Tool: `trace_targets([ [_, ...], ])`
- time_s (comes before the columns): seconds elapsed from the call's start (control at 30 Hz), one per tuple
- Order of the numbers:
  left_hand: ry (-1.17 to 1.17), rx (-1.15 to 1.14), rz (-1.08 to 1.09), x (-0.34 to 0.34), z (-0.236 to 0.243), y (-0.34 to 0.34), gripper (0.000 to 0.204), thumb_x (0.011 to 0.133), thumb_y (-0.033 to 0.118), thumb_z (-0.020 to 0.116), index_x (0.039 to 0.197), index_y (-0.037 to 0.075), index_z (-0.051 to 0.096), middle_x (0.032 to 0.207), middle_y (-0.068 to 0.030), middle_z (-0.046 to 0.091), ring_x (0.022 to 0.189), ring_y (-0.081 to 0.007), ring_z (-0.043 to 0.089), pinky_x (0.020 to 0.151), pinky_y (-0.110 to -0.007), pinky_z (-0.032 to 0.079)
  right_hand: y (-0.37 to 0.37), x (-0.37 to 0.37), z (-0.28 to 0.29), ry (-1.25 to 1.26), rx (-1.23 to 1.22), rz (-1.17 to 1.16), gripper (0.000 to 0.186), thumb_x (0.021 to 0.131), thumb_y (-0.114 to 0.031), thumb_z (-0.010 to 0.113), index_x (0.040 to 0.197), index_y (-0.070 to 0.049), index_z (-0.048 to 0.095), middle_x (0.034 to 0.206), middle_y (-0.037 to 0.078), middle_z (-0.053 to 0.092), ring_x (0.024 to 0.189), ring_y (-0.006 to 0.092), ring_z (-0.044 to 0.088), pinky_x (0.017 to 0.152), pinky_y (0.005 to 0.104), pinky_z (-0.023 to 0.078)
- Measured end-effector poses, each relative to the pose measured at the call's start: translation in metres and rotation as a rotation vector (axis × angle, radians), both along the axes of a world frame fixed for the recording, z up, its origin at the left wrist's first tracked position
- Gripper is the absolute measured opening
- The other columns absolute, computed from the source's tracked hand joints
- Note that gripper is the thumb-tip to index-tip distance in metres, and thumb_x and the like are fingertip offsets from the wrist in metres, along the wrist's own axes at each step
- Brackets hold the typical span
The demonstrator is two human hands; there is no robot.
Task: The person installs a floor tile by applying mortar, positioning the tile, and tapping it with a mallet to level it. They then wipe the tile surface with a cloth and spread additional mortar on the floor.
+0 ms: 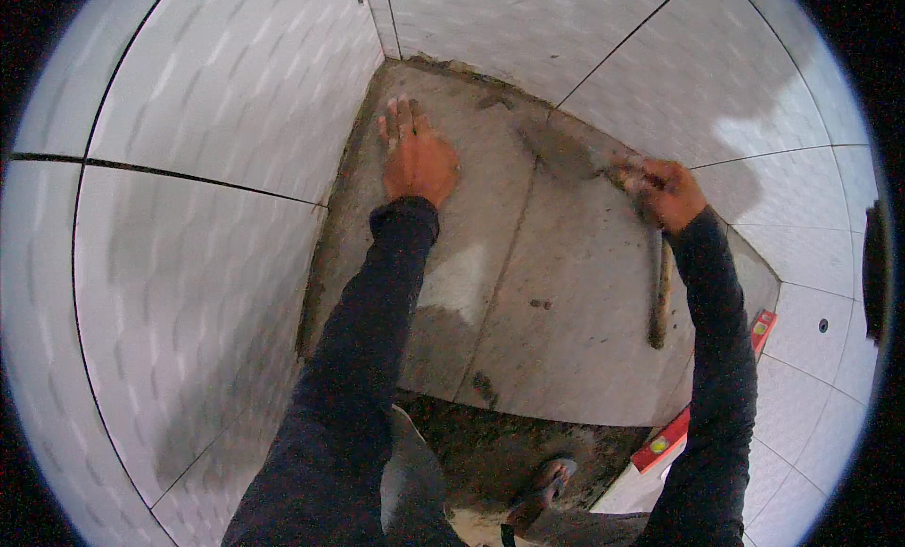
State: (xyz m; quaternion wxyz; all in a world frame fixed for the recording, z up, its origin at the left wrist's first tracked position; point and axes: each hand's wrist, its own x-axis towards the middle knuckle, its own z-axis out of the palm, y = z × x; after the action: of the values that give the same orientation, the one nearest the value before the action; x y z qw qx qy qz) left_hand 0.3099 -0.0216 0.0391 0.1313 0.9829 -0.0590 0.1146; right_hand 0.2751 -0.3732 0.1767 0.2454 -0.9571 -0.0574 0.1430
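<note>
My left hand lies with its fingers stretched out on a grey floor tile, near the far left corner. On the right, my right hand is closed round the handle of a trowel. The trowel's blade points left, over the seam between two grey tiles; it is blurred, and I cannot tell whether it touches them. Just below my right hand lies a long, narrow tool with a wood-coloured side; its upper end is hidden by the hand.
White wave-textured wall tiles close in the left and far sides. A red spirit level lies at the right, partly behind my right forearm. Dark rough ground borders the tiles' near edge, with my sandalled foot there.
</note>
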Motion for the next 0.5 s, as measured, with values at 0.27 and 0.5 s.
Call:
trace_targets([
  [0.27,-0.072,-0.013,0.021,-0.001,0.005,0.0,0.057,0.086,0.017,0.054,0.135,-0.01,0.043,0.149,-0.026,0.035,0.145,-0.0369,0.025,0.121,-0.046,0.014,0.062,0.036,-0.031,-0.111,-0.09,0.002,0.033,0.087,-0.032,0.067,0.11,-0.008,0.072,0.09,0.018,0.07,0.083,0.0301,0.067,0.08,0.0388,0.05],
  [0.5,-0.071,-0.002,0.033,0.0,0.001,0.001,0.061,0.085,0.016,0.054,0.137,-0.011,0.04,0.149,-0.026,0.035,0.145,-0.0367,0.026,0.121,-0.046,0.015,0.058,0.024,-0.05,-0.398,-0.01,-0.001,0.034,0.084,-0.031,0.072,0.108,-0.007,0.071,0.101,0.019,0.07,0.094,0.0351,0.068,0.083,0.0421,0.051],
])
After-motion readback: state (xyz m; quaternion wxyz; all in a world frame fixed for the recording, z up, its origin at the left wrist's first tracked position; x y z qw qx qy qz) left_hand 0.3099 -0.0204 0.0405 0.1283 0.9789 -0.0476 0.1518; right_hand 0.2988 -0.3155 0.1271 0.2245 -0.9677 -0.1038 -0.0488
